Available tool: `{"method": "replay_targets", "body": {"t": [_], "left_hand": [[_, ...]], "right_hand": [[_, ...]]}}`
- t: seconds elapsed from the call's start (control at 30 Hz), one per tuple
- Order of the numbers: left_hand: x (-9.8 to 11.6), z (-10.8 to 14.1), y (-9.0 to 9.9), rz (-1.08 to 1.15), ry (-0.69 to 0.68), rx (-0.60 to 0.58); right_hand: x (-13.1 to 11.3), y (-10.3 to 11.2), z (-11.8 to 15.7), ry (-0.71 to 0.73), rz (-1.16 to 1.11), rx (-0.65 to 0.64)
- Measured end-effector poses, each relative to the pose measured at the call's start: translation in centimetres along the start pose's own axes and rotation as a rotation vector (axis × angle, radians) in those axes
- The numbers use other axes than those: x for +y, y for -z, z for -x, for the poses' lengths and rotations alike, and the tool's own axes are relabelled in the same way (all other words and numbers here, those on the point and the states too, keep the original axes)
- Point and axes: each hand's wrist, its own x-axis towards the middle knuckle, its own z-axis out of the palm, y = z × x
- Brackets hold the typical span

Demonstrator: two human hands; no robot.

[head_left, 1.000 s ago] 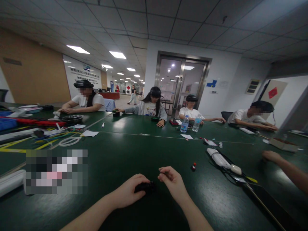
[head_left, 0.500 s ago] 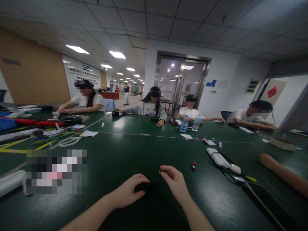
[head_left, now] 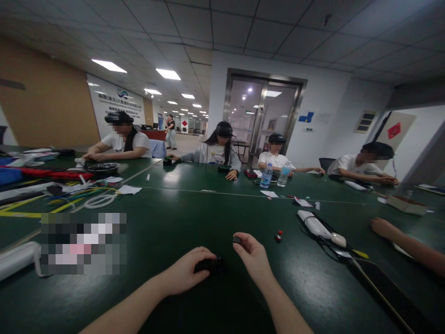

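Note:
My left hand is closed around one end of a small black object resting on the dark green table; its kind is too dark to make out. To its right, my right hand pinches a tiny dark piece between thumb and fingertips, held a little above the tabletop and apart from the black object. A small red and black item lies on the table beyond my right hand.
A white power strip with cables lies to the right, near another person's forearm. Two water bottles stand farther back. On the left are coiled white tubing and loose wires. Several people sit around the table.
My right hand has turned slightly, so the dark piece in its fingertips shows more. My left hand stays on the black object. The view has shifted a little.

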Motion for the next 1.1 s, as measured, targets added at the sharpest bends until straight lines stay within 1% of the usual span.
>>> {"method": "replay_targets", "body": {"t": [0.13, 0.23, 0.33, 0.47, 0.57, 0.73, 0.97, 1.1], "left_hand": [[-0.2, 0.1, 0.0, 0.027, 0.036, -0.004], [-0.3, 0.1, -0.1, 0.038, 0.049, -0.009], [-0.3, 0.0, -0.2, 0.036, 0.052, 0.025], [0.1, 0.0, -0.2, 0.046, 0.035, 0.039], [0.6, 0.0, -0.1, 0.048, 0.021, 0.039], [0.7, 0.0, -0.1, 0.021, 0.024, 0.038], [0.2, -0.1, -0.2, -0.018, -0.046, 0.038], [0.4, 0.0, 0.0, -0.043, -0.060, -0.013]], "right_hand": [[-0.8, -0.3, 0.4, -0.009, 0.084, -0.049], [-1.6, -0.8, 0.8, -0.010, 0.188, -0.125], [-2.1, -1.4, 1.2, 0.020, 0.299, -0.208], [-1.7, -1.9, 1.4, 0.001, 0.363, -0.338], [-1.0, -2.0, 1.4, 0.010, 0.416, -0.389], [-1.1, -2.1, 1.3, 0.021, 0.477, -0.411], [-1.5, -2.2, 1.5, 0.007, 0.500, -0.416], [-1.2, -2.3, 1.3, -0.019, 0.503, -0.407]]}}
